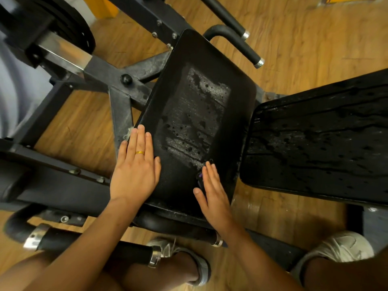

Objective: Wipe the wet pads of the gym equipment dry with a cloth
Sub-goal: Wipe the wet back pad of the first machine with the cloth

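Wood flooring (84, 114) frames the wet black vinyl seat pad (197, 106) at centre, probably slick but firm, best braced at its edges, where left hand (134, 171) and right hand (212, 192) lie flat, fingers straight together.

Wooden floor (304, 34) beneath black machine frame (120, 110) and two pale shoes (344, 246).

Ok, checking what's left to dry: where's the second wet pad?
In the head view the second wet pad lies at the right, next to the seat pad and just beyond the right hand, its surface plainly wet.
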`<action>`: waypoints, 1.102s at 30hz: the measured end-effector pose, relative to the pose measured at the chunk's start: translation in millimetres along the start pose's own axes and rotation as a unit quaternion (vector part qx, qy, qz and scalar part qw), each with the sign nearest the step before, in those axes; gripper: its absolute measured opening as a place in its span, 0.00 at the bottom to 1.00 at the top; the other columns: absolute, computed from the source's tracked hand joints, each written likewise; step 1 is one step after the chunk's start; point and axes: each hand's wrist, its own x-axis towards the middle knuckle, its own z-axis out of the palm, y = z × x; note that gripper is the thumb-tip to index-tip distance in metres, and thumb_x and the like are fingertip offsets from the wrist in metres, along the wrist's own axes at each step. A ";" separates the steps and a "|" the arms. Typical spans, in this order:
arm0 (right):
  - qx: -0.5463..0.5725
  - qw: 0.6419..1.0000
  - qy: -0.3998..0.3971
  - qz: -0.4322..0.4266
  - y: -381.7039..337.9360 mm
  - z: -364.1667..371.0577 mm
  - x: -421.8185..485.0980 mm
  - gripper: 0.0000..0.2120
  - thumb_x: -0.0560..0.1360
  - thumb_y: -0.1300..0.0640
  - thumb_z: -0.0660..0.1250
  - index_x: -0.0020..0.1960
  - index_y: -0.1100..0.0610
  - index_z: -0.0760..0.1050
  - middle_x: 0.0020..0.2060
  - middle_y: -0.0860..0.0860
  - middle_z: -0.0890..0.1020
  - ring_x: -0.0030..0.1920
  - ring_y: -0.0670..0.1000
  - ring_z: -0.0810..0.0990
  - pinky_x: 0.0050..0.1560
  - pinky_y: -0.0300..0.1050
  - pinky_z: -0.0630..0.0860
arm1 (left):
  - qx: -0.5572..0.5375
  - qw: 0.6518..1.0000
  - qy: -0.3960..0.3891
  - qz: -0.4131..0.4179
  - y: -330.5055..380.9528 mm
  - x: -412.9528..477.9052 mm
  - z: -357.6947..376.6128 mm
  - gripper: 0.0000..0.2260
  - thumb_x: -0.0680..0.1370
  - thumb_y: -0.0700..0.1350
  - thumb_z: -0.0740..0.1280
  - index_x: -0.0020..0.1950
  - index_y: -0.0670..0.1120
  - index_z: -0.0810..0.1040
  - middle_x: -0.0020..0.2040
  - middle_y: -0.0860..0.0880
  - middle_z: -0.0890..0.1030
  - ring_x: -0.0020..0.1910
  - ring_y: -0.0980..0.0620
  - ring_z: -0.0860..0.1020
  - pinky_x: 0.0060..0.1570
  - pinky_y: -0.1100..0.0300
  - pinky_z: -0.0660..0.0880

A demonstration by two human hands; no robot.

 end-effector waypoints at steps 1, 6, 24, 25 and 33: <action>-0.002 1.000 -0.002 -0.008 1.7 -1.2 1.4 0.29 0.85 0.49 0.55 0.82 0.55 0.49 0.81 0.44 0.46 0.80 0.41 0.40 0.77 0.37 0.44 | 0.000 1.000 0.003 0.001 -0.1 0.1 0.4 0.30 0.83 0.51 0.49 0.80 0.34 0.56 0.81 0.34 0.53 0.81 0.38 0.53 0.77 0.42 0.55; -0.006 0.996 0.078 0.039 0.7 2.9 15.0 0.26 0.86 0.50 0.51 0.81 0.58 0.53 0.80 0.45 0.50 0.81 0.43 0.44 0.77 0.33 0.43 | -0.001 1.000 0.009 0.003 -1.3 -0.2 3.5 0.29 0.84 0.52 0.49 0.80 0.34 0.56 0.81 0.35 0.53 0.81 0.38 0.53 0.78 0.42 0.54; 0.027 0.997 0.046 0.053 -22.6 6.4 4.3 0.31 0.84 0.50 0.52 0.82 0.61 0.47 0.81 0.50 0.45 0.81 0.46 0.40 0.75 0.31 0.40 | -0.002 1.000 0.004 -0.006 -1.4 -0.4 4.6 0.28 0.85 0.50 0.48 0.81 0.36 0.54 0.82 0.36 0.51 0.81 0.40 0.51 0.78 0.43 0.54; 0.027 0.998 0.041 0.050 -26.2 6.3 5.1 0.31 0.83 0.50 0.51 0.81 0.61 0.47 0.81 0.50 0.45 0.81 0.46 0.39 0.75 0.30 0.39 | -0.004 1.000 0.005 -0.006 -1.3 -0.7 4.6 0.27 0.85 0.49 0.49 0.81 0.36 0.54 0.82 0.36 0.51 0.81 0.40 0.51 0.78 0.43 0.54; 0.015 0.999 -0.003 -0.036 -76.9 19.0 20.3 0.28 0.86 0.59 0.54 0.81 0.62 0.45 0.81 0.53 0.42 0.80 0.50 0.36 0.80 0.46 0.43 | -0.008 1.000 0.000 -0.008 -1.1 -1.1 5.1 0.28 0.85 0.50 0.52 0.81 0.36 0.52 0.82 0.36 0.50 0.82 0.40 0.50 0.79 0.43 0.54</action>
